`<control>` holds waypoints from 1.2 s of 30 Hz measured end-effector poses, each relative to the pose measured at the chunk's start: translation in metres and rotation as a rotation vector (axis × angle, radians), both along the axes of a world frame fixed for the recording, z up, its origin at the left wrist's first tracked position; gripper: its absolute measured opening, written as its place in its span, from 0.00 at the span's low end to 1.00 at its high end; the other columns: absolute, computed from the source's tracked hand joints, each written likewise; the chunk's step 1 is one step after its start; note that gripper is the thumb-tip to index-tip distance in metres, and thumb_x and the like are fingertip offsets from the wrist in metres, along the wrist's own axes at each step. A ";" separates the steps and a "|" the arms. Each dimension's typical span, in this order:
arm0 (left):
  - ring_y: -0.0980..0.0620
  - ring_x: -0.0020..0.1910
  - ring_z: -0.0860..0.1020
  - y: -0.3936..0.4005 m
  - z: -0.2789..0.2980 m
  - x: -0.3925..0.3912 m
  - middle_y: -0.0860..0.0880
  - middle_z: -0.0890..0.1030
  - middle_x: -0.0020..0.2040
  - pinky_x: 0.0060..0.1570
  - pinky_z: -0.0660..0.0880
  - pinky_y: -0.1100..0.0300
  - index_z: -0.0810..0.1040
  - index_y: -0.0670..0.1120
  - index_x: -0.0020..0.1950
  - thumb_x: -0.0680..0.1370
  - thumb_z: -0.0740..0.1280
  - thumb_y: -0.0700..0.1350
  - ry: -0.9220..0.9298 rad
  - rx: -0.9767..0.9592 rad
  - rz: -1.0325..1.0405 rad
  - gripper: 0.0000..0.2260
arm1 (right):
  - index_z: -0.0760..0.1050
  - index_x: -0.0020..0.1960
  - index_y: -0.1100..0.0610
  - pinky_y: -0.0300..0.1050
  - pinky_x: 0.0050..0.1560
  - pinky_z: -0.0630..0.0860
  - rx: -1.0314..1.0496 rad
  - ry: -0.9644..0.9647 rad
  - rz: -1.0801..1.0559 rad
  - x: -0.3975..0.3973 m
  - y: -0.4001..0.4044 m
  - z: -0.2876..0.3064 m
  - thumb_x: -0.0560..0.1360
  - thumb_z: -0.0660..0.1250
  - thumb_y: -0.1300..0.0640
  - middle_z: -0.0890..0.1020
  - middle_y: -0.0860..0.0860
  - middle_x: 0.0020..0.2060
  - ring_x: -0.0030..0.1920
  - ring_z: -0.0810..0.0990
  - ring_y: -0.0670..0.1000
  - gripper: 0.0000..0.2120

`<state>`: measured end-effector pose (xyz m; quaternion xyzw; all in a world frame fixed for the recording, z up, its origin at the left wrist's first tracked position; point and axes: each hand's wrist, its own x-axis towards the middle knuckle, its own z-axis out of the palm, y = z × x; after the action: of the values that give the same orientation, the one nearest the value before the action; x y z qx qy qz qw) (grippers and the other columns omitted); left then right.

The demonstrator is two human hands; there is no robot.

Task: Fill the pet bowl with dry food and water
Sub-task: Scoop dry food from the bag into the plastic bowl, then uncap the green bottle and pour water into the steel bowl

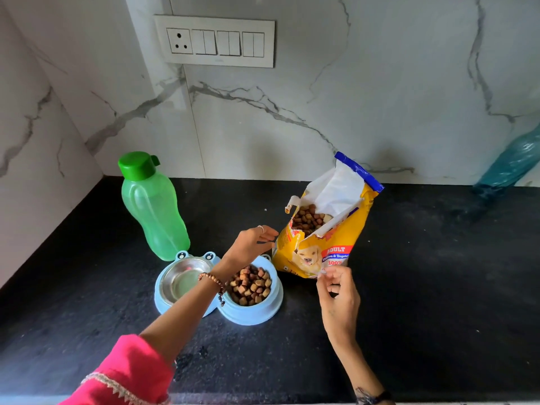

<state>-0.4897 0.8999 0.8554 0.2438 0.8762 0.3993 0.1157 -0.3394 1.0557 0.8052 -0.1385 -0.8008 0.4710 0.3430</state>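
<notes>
Bowls: one blue double pet bowl sat at the lower middle of the frame on the black counter, with two steel cups in it.
Left cup: it held no dry food; whether water lay in it could not be told.
Right cup: it was filled with brown dry food.
Bottles: one green bottle stood upright at the middle left, just behind the bowl, its green cap shut.
Bags: one yellow food bag stood right of centre, just beside the bowl, its top torn open and more dry food showing inside.
Hands: two, both near the bag.
Left hand: it reached across above the bowl from the lower left, fingers loosely bent toward the bag's left edge; whether they touched it could not be told, and they grasped nothing clearly. A ring and a bead bracelet showed, and a pink sleeve at the lower left.
Right hand: it came up from the lower right, its fingertips pinching the bag's lower front corner.
Wall: one switch panel at the upper middle on white marble.
Far right: one blue-green plastic wrap.
</notes>
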 end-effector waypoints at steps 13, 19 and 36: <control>0.54 0.34 0.78 -0.096 0.016 0.022 0.50 0.81 0.34 0.39 0.74 0.57 0.78 0.50 0.36 0.73 0.68 0.53 0.236 0.111 0.271 0.09 | 0.72 0.50 0.46 0.36 0.37 0.77 0.063 0.094 0.344 -0.030 -0.095 0.023 0.74 0.64 0.52 0.77 0.34 0.42 0.41 0.78 0.41 0.05; 0.52 0.32 0.73 -0.163 0.042 0.016 0.54 0.73 0.32 0.37 0.71 0.54 0.71 0.48 0.38 0.79 0.59 0.51 0.368 0.202 0.382 0.11 | 0.73 0.56 0.50 0.43 0.37 0.78 0.080 -0.028 0.390 -0.071 -0.145 0.029 0.73 0.69 0.56 0.80 0.40 0.36 0.38 0.81 0.42 0.13; 0.55 0.61 0.75 -0.230 0.119 -0.105 0.48 0.74 0.63 0.55 0.74 0.67 0.64 0.53 0.67 0.64 0.76 0.44 -0.130 0.287 -0.108 0.35 | 0.53 0.68 0.43 0.44 0.62 0.73 -0.315 -0.280 0.836 -0.203 -0.236 0.054 0.57 0.80 0.54 0.70 0.44 0.62 0.63 0.72 0.41 0.49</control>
<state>-0.5950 0.6701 0.9746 0.2781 0.7865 0.5284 0.1576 -0.5427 0.8196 0.8590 0.0835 -0.7452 0.6615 -0.0127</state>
